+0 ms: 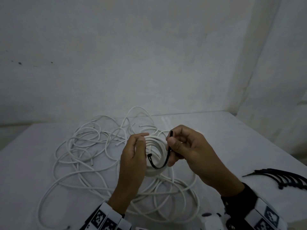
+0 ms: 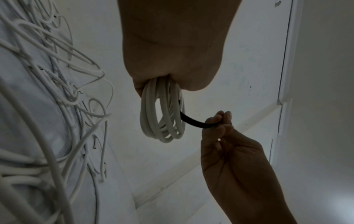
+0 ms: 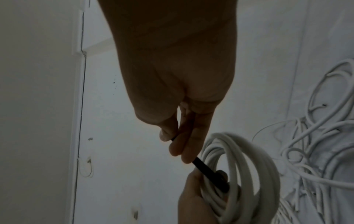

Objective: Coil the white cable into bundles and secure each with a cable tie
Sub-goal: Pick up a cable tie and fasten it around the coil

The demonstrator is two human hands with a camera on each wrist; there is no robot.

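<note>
Left hand: the left hand (image 1: pixel 132 156) has its fingers curled round one side of a small round coil of white plastic-sheathed cable (image 1: pixel 156 155), holding it up between the two hands.
Right hand: the right hand (image 1: pixel 187 146) pinches a black flat plastic cable tie (image 1: pixel 167 156) between thumb and fingers; the strap curves under the coil's strands to its head, which sits just beside the left thumb.
Risk, coil: if the left grip loosens while the tie is unfastened, the stiff turns would likely spring apart and the bundle would be lost.
Risk, tie: the strap's tip points up and away from the head; a poor feed into the head, or a slip of the pinch, could let the tie drop out of the coil.
Risk, snag: loose white cable (image 1: pixel 86 155) lies on the white table (image 1: pixel 249 138) under and beyond both hands; a stray loop might get caught inside the tie.
Count, coils in hand: one.
Count, ties in use: one.
Count, spare black ties (image 1: pixel 285 178): a fanned bunch to the right of the right hand, roughly seven or eight, too overlapped to count exactly.
Count, loose cable pieces: several cut ends show; number unclear.
</note>
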